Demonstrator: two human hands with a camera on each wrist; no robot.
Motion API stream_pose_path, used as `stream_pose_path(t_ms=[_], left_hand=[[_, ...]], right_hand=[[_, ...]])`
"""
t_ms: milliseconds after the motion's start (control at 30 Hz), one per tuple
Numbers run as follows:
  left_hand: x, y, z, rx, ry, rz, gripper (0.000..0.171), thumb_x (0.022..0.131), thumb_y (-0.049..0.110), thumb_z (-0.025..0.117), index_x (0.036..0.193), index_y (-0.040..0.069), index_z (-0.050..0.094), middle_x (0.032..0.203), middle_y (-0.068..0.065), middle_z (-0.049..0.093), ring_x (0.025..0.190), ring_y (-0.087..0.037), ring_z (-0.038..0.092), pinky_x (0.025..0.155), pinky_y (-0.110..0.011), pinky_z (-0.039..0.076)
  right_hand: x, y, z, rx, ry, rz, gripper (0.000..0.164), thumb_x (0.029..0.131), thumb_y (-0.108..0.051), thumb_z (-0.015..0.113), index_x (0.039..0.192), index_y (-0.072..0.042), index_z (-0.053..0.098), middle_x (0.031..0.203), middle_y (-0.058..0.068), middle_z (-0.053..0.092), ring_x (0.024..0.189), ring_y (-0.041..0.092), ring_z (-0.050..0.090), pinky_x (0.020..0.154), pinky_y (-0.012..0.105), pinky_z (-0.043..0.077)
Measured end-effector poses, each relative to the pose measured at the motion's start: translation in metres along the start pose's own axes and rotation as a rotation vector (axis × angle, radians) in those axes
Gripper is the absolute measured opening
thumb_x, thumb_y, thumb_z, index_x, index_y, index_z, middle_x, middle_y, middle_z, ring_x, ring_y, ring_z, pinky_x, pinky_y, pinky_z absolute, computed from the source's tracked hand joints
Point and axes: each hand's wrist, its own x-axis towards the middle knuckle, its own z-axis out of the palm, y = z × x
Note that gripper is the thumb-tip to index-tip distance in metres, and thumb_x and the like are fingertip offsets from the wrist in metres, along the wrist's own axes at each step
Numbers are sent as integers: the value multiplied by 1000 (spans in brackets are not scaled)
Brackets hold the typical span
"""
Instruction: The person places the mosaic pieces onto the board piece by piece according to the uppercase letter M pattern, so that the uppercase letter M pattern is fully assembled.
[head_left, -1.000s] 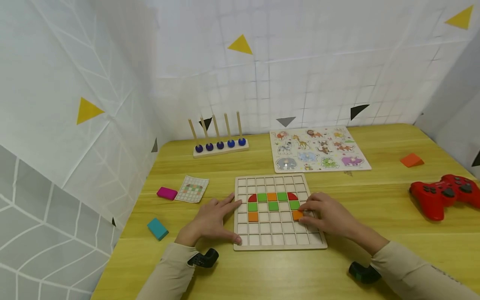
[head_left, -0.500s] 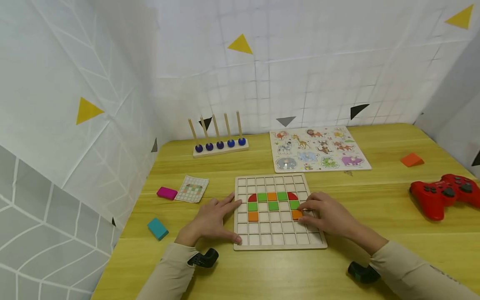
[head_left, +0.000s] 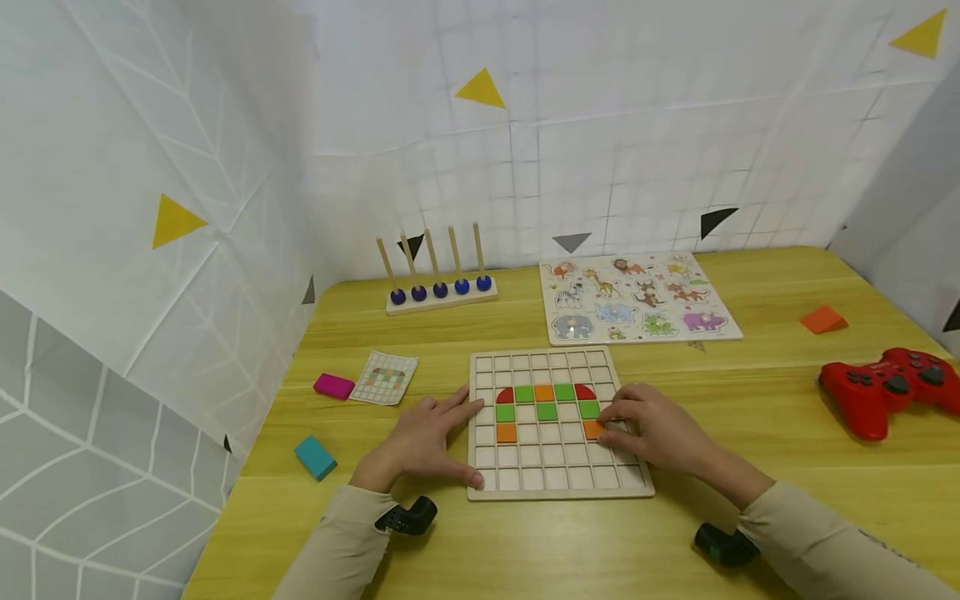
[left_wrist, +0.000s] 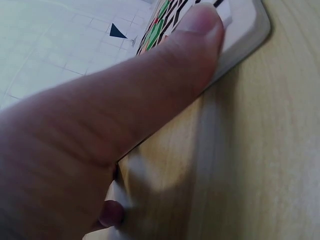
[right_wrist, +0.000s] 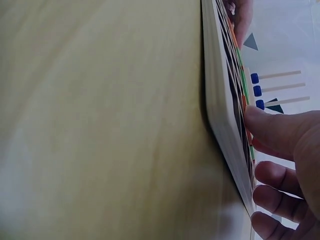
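Observation:
A wooden grid board [head_left: 555,492] lies flat on the table, with red, green and orange tiles in some of its cells. My left hand [head_left: 423,437] rests at the board's left side, fingers spread, the thumb [left_wrist: 200,30] pressing on the near left corner. At the right side of the pattern, my right hand [head_left: 660,429] pinches an orange square tile [head_left: 592,430] between thumb and index finger. This tile sits over a cell just below a green tile [head_left: 589,409]. Another orange tile [head_left: 507,433] lies in the same row on the left.
Left of the board are a pattern card [head_left: 385,379], a magenta block [head_left: 333,386] and a teal block [head_left: 316,458]. Behind stand a peg rack [head_left: 442,298] with blue beads and an animal puzzle [head_left: 637,300]. A red game controller [head_left: 873,400] and an orange wedge [head_left: 823,320] lie right.
The orange tile under my right fingers has shifted very slightly to the left, with the right hand following. My left hand and the board have stayed put.

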Motion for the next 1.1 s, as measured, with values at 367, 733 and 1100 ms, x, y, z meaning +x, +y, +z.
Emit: stream_pose_path(t_ms=[367,733,1100], left_hand=[[1,-1,0,0,-8,6,105,66,72,76,154,32,34,166,0,22,104,-21,42,85,-39,36],[3,-3,1,0,-20,7,106,66,73,75,155,33,31,166,1,20,107,-21,42,89,-41,36],[3,-7,7,-48,-6,18,104,72,71,72,157,29,27,166,0,21,120,-27,45,102,-49,36]], right_hand=[[3,-3,3,-2,-7,36,12,82,-28,80,90,-20,78,92,-7,61,82,8,50,70,28,45],[3,4,-7,22,78,53,14,83,-23,79,93,-14,77,92,-2,65,84,13,56,71,32,49],[-4,21,-30,30,225,80,20,84,-13,77,104,-7,75,94,4,67,83,17,57,66,27,46]])
